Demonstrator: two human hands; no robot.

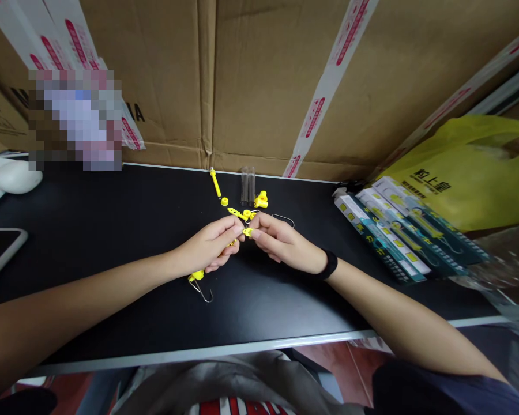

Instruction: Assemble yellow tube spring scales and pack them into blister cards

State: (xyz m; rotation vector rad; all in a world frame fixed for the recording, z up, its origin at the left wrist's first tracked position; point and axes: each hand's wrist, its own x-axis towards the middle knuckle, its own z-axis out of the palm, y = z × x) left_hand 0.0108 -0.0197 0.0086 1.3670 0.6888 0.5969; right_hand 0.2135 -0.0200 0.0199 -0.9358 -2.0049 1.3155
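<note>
My left hand [211, 242] is closed around a yellow spring scale [196, 276], most of it hidden in the palm. From its lower end a bent metal hook [206, 297] sticks out toward the table's front edge. Opposite it, my right hand [281, 237] pinches a small yellow plastic piece [248, 232] between thumb and forefinger. The fingertips of both hands meet at that piece, and I cannot make out how it joins the scale. Just beyond the fingers lie several yellow parts [236, 213], and a wire hook [288, 218] lies behind my right hand.
Farther back on the black table [125, 219] are a yellow rod [215, 183], a yellow ring [224, 202], clear tubes [248, 187] and yellow caps [262, 199]. Packaged boxes [398, 230] and a yellow bag [480, 167] stand right. A phone [0, 248] lies left. Cardboard [259, 86] walls the back.
</note>
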